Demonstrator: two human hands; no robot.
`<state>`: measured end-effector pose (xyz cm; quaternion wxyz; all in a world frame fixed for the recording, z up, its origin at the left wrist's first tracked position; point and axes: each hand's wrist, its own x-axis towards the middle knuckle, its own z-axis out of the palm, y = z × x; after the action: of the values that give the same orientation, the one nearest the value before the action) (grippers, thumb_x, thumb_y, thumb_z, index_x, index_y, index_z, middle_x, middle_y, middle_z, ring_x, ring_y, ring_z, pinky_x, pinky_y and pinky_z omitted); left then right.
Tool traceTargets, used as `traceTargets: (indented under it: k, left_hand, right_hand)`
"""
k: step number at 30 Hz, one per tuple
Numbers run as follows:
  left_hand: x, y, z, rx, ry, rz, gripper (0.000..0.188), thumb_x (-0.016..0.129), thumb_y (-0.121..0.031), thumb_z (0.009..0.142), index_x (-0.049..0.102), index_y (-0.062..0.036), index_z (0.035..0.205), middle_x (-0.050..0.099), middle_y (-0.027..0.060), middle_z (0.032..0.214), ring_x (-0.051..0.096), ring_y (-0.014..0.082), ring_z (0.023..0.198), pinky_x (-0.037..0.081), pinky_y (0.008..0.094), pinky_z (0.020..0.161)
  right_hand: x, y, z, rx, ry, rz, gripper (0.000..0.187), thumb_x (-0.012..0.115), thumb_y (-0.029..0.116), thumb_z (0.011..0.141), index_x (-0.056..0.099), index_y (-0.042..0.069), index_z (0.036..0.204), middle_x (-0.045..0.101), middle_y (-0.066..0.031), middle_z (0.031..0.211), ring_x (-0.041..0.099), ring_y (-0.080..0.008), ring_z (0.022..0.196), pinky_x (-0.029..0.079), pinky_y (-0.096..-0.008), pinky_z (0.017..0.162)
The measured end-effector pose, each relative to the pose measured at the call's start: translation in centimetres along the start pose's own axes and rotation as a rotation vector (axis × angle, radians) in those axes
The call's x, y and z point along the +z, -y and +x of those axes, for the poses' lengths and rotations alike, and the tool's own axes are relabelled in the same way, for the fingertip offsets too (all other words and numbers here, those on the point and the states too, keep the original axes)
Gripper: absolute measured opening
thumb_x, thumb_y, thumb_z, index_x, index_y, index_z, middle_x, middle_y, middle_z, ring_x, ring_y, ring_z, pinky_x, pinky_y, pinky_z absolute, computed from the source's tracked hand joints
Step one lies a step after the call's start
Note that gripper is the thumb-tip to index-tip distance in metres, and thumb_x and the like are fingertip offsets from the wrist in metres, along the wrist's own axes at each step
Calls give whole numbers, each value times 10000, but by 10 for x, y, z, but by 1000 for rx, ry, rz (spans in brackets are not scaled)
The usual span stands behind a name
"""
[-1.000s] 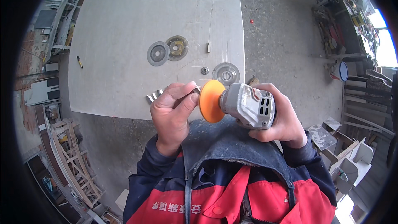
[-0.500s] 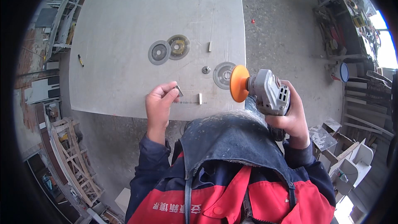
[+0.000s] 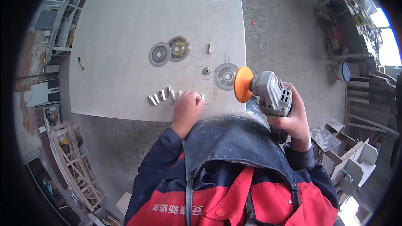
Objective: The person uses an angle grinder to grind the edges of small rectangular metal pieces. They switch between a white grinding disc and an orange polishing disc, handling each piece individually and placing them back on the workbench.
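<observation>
My right hand (image 3: pixel 293 119) is wrapped round the body of a grey angle grinder (image 3: pixel 272 94) with an orange disc (image 3: pixel 242 84) on it. The grinder hangs past the table's right edge. Over the near part of the table, my left hand (image 3: pixel 187 109) has its fingers curled down on a small pale block (image 3: pixel 203 97); only the block's end shows. To the left of this hand, several small blocks (image 3: pixel 162 95) lie in an uneven row. Another small block (image 3: pixel 210 47) lies farther off. A metal flange nut (image 3: pixel 206 71) sits beside a grey cutting disc (image 3: pixel 226 76) near the right edge.
Two overlapping discs, one grey (image 3: pixel 159 54) and one yellowish (image 3: pixel 179 49), lie on the large pale table (image 3: pixel 125 12). A marker (image 3: pixel 81 63) is at its left. Wooden frames (image 3: pixel 79 163) stand at left; a bucket (image 3: pixel 344 72) and cluttered shelves stand at right.
My left hand has moved right and down onto another block, out of its pinch on a small piece. The row of blocks it covered now shows. The grinder has barely moved.
</observation>
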<state>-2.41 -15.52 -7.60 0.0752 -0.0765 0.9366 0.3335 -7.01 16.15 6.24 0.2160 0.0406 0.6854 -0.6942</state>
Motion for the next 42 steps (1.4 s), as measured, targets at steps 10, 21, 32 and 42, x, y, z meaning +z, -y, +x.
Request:
traceTargets:
  k: [10,21,32,42]
  left_hand:
    - [11,2,3,60,90,-184,225,797,-104,863,696,-13,1043,653,80,850,654,242,774,531,403,705]
    - [-59,-47,-2,-197,147,-1396,306,771,0,950,703,5,1249,719,95,1051,644,119,809,541,262,656]
    - [-80,-70,-8,-23,13,-1395,312,736,4,977,700,-22,1286,747,132,1072,686,167,838,565,298,689]
    - [-86,-93,-11,62,-89,-1225,306,661,17,1026,686,35,1330,763,149,1111,720,159,914,587,295,753]
  right_hand:
    - [-3,-4,-3,-19,8,39,792,841,99,651,548,-32,1375,683,-73,1195,658,-149,1112,508,-315,1025]
    - [4,5,5,14,63,64,804,853,87,644,547,-30,1378,689,-81,1198,667,-165,1137,507,-328,1046]
    - [14,17,9,-24,119,58,817,880,135,642,556,-36,1372,687,-79,1205,661,-151,1133,506,-325,1041]
    - [19,18,15,-87,254,-113,835,885,131,612,552,-3,1366,700,-88,1175,680,-165,1121,518,-342,1040]
